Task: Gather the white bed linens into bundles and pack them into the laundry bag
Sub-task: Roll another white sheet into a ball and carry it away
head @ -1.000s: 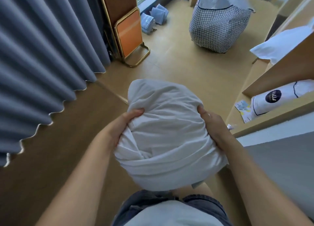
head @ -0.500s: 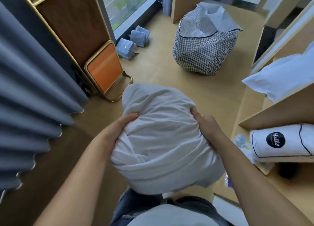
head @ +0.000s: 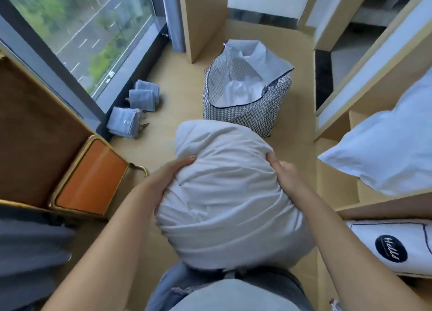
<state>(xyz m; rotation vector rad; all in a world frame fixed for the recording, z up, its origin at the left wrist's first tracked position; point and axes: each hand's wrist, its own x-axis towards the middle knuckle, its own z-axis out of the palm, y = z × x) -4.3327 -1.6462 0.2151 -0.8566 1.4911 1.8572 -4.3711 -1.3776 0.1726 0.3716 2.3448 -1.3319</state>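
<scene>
I hold the bundle [head: 224, 193] of white linen clamped between both hands, raised on the near side of the laundry bag [head: 245, 121]. The bag stands open on the floor with white cloth [head: 240, 90] already inside it. My left hand [head: 163, 182] cups the bundle's left flank, thumb laid over the top, the other fingers hidden beneath. My right hand [head: 285, 177] digs into the right flank, fingers curled into the folds. The bundle looks soft, bulky and light, and likely to sag or shed loose ends if squeezed on one side only. I judge the best hold is low on both flanks, pinning the tucked ends, so it drops whole into the bag's mouth.
</scene>
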